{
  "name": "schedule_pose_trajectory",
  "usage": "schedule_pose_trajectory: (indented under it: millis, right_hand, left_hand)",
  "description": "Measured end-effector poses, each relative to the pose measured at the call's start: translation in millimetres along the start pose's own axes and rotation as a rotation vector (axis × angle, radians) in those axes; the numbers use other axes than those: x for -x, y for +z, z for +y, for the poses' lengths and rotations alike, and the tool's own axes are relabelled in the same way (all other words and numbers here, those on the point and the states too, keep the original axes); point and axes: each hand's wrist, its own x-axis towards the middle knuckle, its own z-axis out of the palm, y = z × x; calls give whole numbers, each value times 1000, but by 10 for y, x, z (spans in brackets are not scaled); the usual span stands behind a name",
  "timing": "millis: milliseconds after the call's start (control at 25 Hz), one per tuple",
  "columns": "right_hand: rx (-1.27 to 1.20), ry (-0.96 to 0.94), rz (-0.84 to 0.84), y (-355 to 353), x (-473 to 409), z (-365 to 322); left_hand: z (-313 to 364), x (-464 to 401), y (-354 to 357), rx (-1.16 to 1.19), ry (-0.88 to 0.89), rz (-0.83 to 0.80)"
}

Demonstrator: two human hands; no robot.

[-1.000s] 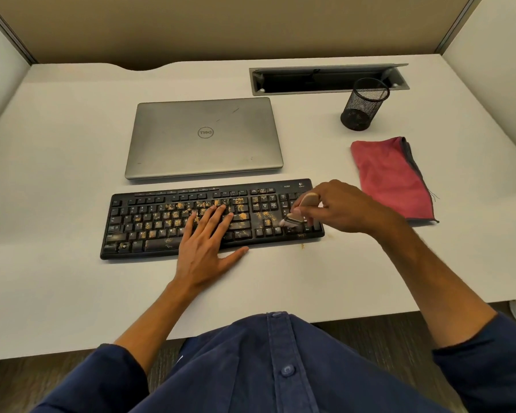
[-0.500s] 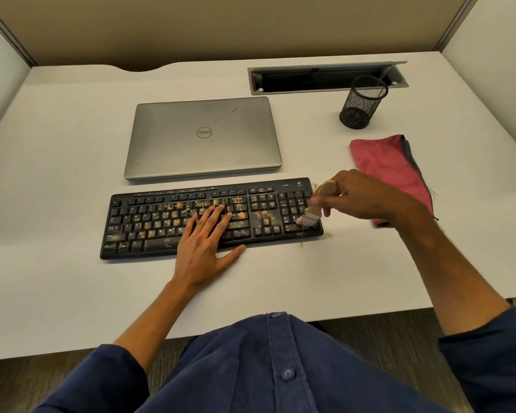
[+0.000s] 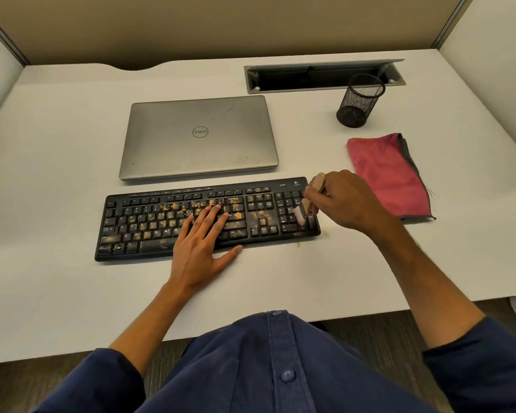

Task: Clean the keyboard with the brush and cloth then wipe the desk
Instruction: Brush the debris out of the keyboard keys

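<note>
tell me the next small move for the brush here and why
Probably shift the brush leftward to the crumbs beside the arrow keys. The right hand holds its bristles on the number pad, which looks nearly clean, while orange crumbs cover the middle of the keyboard. The left hand lies flat on the keys, steadying it.

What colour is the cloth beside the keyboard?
Red cloth with a dark grey edge, seen in the head view.

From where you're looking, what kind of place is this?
Most likely an office cubicle. A white desk sits between fabric partition walls, with a cable tray cut into its top, and it holds a closed laptop, a keyboard and a mesh pen cup.
</note>
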Motion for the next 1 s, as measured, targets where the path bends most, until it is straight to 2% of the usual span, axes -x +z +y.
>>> schedule_pose_trajectory:
  millis: [160,200,360,440,680,840,880,1000]
  right_hand:
    - [-96,59,-128,45,85,109]
    - [-114,66,-116,18,86,129]
    - [-131,73,200,-28,-41,125]
    - [-66,88,280,24,-154,113]
    - [-23,118,127,119,-142,114]
    - [-5,134,-86,-61,-110,88]
    - [-8,135,-61,-89,-156,63]
    - [13,123,157,-38,-353,-40]
  left_hand:
    - [11,2,-2,-3,-7,0]
    - [10,3,-4,-5,-8,-3]
    - [6,-1,-2,-2,-4,-2]
    - [9,2,-1,1,-3,-3]
    - [1,4,5,-2,-7,-8]
    - [9,0,4,-6,-4,-5]
    - [11,1,5,-8,-4,-4]
    - [11,4,3,-8,-5,1]
